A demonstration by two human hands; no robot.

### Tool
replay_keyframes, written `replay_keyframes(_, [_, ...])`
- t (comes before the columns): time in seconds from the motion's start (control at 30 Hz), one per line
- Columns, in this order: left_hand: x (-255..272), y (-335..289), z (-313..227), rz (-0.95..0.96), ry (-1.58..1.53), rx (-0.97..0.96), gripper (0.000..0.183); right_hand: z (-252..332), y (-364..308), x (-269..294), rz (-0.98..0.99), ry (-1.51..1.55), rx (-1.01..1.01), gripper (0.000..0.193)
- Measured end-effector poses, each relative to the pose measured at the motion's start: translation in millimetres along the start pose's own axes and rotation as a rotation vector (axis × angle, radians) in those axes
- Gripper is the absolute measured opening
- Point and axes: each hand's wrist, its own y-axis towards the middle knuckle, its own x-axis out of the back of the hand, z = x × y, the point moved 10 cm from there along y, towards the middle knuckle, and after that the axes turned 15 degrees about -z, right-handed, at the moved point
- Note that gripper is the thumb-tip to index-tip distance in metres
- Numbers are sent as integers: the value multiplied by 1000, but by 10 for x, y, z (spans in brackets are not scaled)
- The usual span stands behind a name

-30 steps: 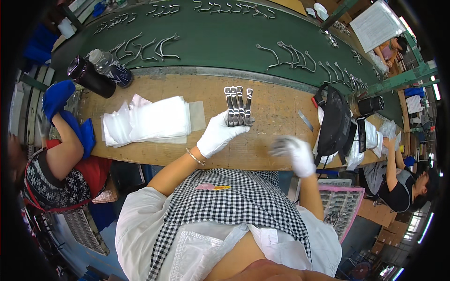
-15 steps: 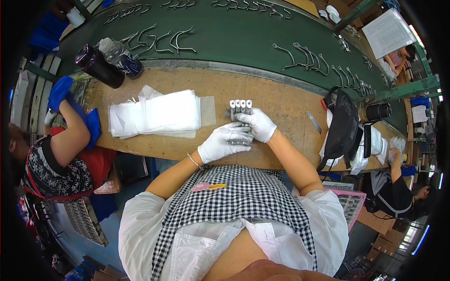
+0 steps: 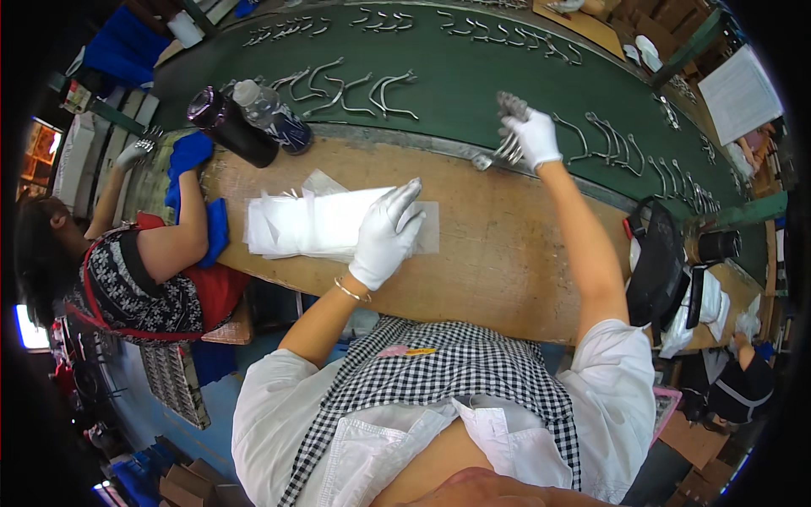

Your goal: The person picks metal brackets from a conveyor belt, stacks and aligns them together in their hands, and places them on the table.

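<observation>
My right hand (image 3: 534,137), in a white glove with grey fingertips, reaches over the near edge of the green surface (image 3: 456,80). It holds a bunch of shiny curved metal wrenches (image 3: 505,153), whose near ends overhang the table edge; the glove hides part of them. My left hand (image 3: 387,235), gloved too, is over the right part of a stack of clear plastic bags (image 3: 296,221). Its fingers stretch forward, with nothing seen in them; whether it touches the bags I cannot tell. To the right of my right hand lie more curved wrenches (image 3: 615,144).
A dark tumbler (image 3: 232,127) and a clear bottle (image 3: 274,117) stand at the back left of the wooden table (image 3: 498,253). Further wrenches (image 3: 342,93) lie behind them. A black bag (image 3: 657,253) lies at right. Co-workers are at both sides, one (image 3: 152,270) close at left.
My hands, together around several metal pieces before, have parted. The right moved forward and right to the green surface with the pieces; the left moved up to the bags. The view has shifted.
</observation>
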Motion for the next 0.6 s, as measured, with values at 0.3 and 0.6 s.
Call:
replay_keyframes(0.3, [142, 1023, 1119, -72, 443, 2, 43, 2, 1033, 297, 296, -935, 176, 33])
replay_keyframes(0.6, [106, 1780, 2174, 69, 877, 320, 38, -185, 1388, 1421, 50, -1165, 77, 29])
